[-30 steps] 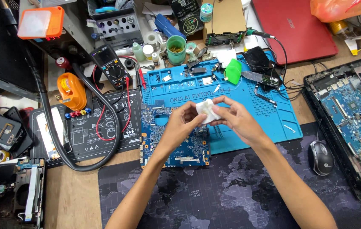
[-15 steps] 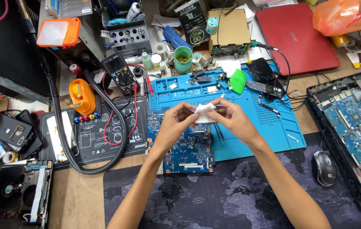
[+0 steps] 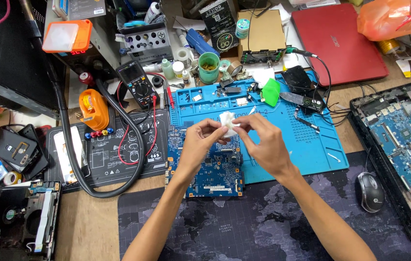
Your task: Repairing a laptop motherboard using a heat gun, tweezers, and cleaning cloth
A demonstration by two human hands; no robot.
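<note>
A small crumpled white tissue wad (image 3: 226,121) is pinched between both of my hands, above a blue laptop circuit board (image 3: 205,175). My left hand (image 3: 199,141) grips its left side with thumb and fingers. My right hand (image 3: 263,142) holds its right side with the fingertips. The board lies flat, partly on the blue silicone work mat (image 3: 307,145) and partly on the dark map-print desk mat (image 3: 244,227). My forearms cover part of the board.
A black multimeter (image 3: 137,83) with red leads, an orange tool (image 3: 92,109) and a black hose (image 3: 118,145) lie at the left. A red laptop (image 3: 340,41) sits at the back right; an opened laptop chassis (image 3: 398,140) and a mouse (image 3: 369,192) at the right. Bottles and a green cup (image 3: 209,65) stand behind the mat.
The view has shifted a little, so everything sits lower in the frame. Both hands stay together on the white wad and have worked it between the fingers, above the board.
</note>
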